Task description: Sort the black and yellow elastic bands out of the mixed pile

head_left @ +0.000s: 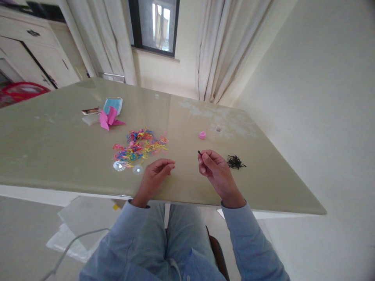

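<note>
My right hand (215, 168) is raised over the table, pinching a small black rubber band (199, 153) between thumb and forefinger. Just right of it lies a small heap of black rubber bands (235, 162). My left hand (158, 172) is at the table's near side with thumb and fingers closed together; whatever is between the tips, if anything, is too small to make out. Beyond and left of that hand spreads a loose pile of coloured rubber bands (134, 148) in pink, yellow, blue and red. A small pink round object (202, 135) sits beyond my right hand.
A pink folded paper (109, 118), a blue face mask (113, 105) and a small card (90, 111) lie at the back left of the glossy table (187, 183). A small clear square (218, 128) lies back right. A wall (322, 97) stands to the right.
</note>
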Available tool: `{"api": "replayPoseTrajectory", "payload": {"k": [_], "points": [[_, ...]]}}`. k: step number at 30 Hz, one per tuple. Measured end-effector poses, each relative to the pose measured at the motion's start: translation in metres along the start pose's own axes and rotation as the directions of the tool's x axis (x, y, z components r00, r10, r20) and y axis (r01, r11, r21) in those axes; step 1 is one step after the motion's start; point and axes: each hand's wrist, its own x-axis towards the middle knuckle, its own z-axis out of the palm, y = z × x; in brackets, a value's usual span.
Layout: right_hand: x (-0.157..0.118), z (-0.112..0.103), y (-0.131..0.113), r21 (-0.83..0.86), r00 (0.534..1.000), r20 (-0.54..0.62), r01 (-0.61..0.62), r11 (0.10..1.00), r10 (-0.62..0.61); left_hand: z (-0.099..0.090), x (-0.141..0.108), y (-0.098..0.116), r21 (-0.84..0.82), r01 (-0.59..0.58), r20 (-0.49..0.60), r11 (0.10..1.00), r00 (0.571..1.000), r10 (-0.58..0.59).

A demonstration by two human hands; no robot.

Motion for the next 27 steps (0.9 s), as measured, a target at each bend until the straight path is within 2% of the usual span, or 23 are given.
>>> {"api": "replayPoseTrajectory", "payload": {"k": [5,9,14,18,23,27], "points": [[-0.022,-0.035,-0.004,0.017,0.993,-0.115,-0.014,1.000,0.016,-0.002,-0.001,0.002,0.028,0.003,-0.018,1.000,1.000,-0.002],[-0.037,-0.070,-0.003,-0.035,0.972,-0.235,-0.004,0.999,-0.004,-0.002,-0.002,0.006,0.068,0.005,-0.037,0.998,0.999,-0.003],[-0.043,-0.116,-0.002,-0.297,0.890,-0.429,0.020,0.955,-0.152,-0.001,-0.002,0.009,0.076,0.027,-0.057,0.997,0.998,-0.023],[-0.033,-0.146,-0.004,-0.462,0.823,-0.503,0.002,0.887,-0.264,0.000,-0.002,0.010,0.075,0.040,-0.082,0.996,0.996,-0.034],[-0.016,-0.170,-0.004,-0.616,0.797,-0.494,-0.039,0.786,-0.348,0.000,-0.002,0.009,0.070,0.041,-0.095,0.997,0.995,-0.034],[-0.018,-0.171,0.002,-0.574,0.778,-0.529,-0.033,0.818,-0.339,0.000,-0.003,0.009,0.070,0.042,-0.099,0.997,0.994,-0.035]]}}
